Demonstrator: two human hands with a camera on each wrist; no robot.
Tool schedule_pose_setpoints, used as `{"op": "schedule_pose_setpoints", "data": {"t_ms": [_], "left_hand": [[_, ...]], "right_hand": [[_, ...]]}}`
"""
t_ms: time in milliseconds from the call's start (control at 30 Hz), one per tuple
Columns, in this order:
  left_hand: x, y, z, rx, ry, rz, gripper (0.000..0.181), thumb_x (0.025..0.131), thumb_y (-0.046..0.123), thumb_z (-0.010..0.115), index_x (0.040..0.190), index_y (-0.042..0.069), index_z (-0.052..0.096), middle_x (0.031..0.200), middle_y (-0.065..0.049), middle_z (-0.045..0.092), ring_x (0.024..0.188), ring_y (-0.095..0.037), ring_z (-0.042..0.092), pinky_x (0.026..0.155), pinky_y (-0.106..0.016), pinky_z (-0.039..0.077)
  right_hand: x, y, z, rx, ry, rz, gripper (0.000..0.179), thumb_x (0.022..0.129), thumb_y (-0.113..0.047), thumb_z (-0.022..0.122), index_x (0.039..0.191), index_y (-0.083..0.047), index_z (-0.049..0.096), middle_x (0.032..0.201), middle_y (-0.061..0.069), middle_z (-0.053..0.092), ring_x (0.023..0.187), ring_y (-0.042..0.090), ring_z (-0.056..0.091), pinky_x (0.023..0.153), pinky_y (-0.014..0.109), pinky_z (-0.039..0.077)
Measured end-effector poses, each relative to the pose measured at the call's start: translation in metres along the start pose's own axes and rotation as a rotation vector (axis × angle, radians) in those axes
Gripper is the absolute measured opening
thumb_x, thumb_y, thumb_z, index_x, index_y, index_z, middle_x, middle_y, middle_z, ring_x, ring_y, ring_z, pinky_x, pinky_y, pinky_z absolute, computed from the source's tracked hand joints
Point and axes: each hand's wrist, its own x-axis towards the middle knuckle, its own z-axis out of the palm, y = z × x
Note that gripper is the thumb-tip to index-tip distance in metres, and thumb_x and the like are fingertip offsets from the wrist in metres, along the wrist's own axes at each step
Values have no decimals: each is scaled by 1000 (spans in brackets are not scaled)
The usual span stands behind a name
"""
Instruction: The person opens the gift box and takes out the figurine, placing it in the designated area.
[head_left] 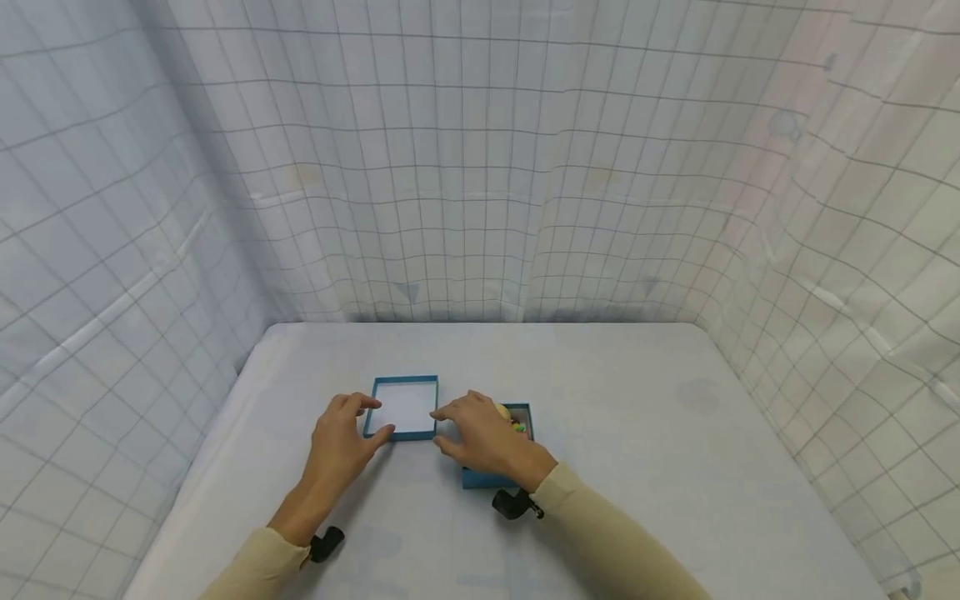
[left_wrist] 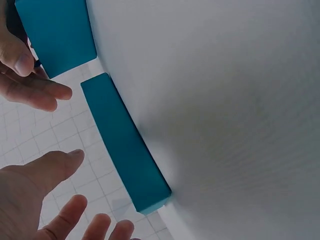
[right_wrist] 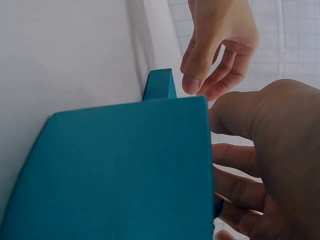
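A shallow blue tray-like box lid (head_left: 412, 436) with a white inside lies face up on the table. My left hand (head_left: 339, 446) is at its left side, thumb and fingers spread around the near left corner. In the left wrist view a small gap shows between that hand (left_wrist: 47, 192) and the lid's side (left_wrist: 125, 142). My right hand (head_left: 483, 432) hovers over a deeper blue box (head_left: 487, 481), its fingers pointing at the lid's right edge. Small colourful pieces (head_left: 519, 426) and a yellow rounded thing (head_left: 503, 412) show inside the box, partly hidden by the right hand.
A white cloth covers the table (head_left: 637, 433). White grid-patterned curtains (head_left: 480, 167) enclose it at the back and both sides. Black wrist cameras (head_left: 327, 544) hang under both forearms.
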Motion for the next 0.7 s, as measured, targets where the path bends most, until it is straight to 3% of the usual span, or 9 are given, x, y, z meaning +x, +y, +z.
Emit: {"op": "schedule_pose_setpoints", "data": {"t_ms": [367,433,567,700], "left_hand": [[-1,21,15,-60,-37,139,53,95,19,99,138,1,74,136,-24,72,125,-46,75,101,-61,68],[-1,25,19,-81,-58,155,56,96,22,99,141,2,73,138,-23,72,127,-45,75,103,-61,67],[-1,34,26,-109,-116,170,65,98,31,98,149,3,69,146,-21,71,133,-44,74,106,-63,66],[-1,42,31,-128,-192,171,75,99,41,96,157,5,65,152,-20,68,139,-43,71,109,-65,65]], "right_hand": [[-9,14,-16,24,75,-69,45,113,-26,80,153,-8,75,148,10,79,138,30,75,124,54,58],[-12,17,-20,17,84,-76,46,113,-27,81,154,-9,74,148,11,78,138,30,75,123,52,60],[-17,24,-28,11,108,-79,48,111,-26,83,155,-9,73,149,13,76,121,27,78,113,50,64],[-23,34,-33,4,120,-74,50,110,-26,85,156,-9,73,150,13,75,126,30,75,115,55,63]]}}
